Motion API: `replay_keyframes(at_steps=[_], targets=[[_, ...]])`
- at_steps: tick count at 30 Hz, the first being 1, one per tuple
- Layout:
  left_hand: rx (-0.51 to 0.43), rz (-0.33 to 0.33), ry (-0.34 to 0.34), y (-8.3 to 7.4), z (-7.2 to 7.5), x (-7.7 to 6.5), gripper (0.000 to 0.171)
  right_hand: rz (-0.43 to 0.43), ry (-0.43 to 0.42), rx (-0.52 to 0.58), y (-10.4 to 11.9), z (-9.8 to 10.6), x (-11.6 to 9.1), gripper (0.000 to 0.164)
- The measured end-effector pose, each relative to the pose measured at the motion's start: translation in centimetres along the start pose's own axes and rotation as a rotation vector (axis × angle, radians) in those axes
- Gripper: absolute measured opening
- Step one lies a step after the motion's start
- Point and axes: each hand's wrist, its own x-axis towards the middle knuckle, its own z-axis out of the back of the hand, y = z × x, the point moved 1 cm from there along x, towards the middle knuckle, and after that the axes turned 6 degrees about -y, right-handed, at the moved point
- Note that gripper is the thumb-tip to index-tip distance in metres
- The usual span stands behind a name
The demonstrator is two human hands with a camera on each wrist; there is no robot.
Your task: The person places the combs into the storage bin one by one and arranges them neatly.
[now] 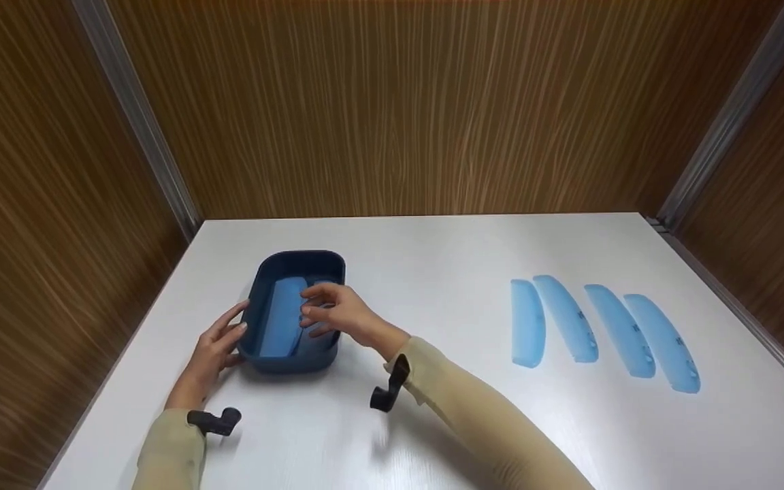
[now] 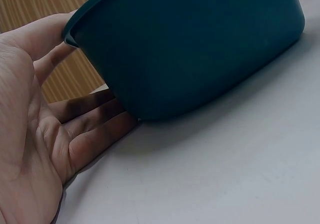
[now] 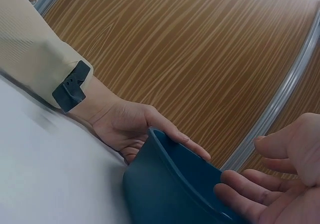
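A deep dark-blue plastic bin (image 1: 288,365) with rounded corners stands on the table, left of centre. Inside lies a long flat blue piece (image 1: 283,316) with one bowed edge. A second blue piece shows beside it, mostly hidden by my right hand (image 1: 337,313). That hand is over the bin's right side, fingers loosely bent, with nothing visible in its grasp. My left hand (image 1: 209,354) touches the bin's left side. In the left wrist view its lower fingers (image 2: 102,134) reach the foot of the bin wall, while the upper digits are at the rim.
Several similar light-blue curved pieces (image 1: 528,323) lie spaced in a row on the right of the white table (image 1: 433,272). Some bear small dark marks. Wood-grain panels (image 1: 392,109) enclose the table at the back and both sides. A black wrist mount (image 1: 392,386) sits on each sleeve.
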Motion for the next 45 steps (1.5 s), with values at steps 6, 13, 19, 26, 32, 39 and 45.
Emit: replay_keyframes(at_steps=[6,13,19,26,32,39,45], targets=[[0.018,0.004,0.003,0.1,0.1,0.0,0.053,-0.01,-0.017,0.01,-0.2,0.8,-0.4,0.033],[0.008,-0.001,-0.002,0.0,0.0,0.1,0.053,-0.004,-0.054,0.029,0.1,1.7,-1.1,0.034],[0.001,-0.003,0.003,0.2,0.0,0.1,0.055,-0.013,-0.087,0.074,0.1,2.4,-1.5,0.031],[0.016,-0.026,0.009,0.2,0.2,0.0,0.053,-0.023,-0.127,0.08,0.0,3.4,-2.0,0.03],[0.032,-0.036,0.016,0.0,0.2,0.0,0.054,-0.044,-0.155,0.083,-0.3,4.2,-2.4,0.033],[0.046,-0.027,0.004,0.0,0.1,0.0,0.052,-0.05,-0.175,0.059,-0.4,5.2,-2.9,0.031],[0.038,-0.024,0.006,0.0,0.1,0.0,0.054,-0.037,-0.18,0.074,-0.7,6.2,-3.5,0.028]])
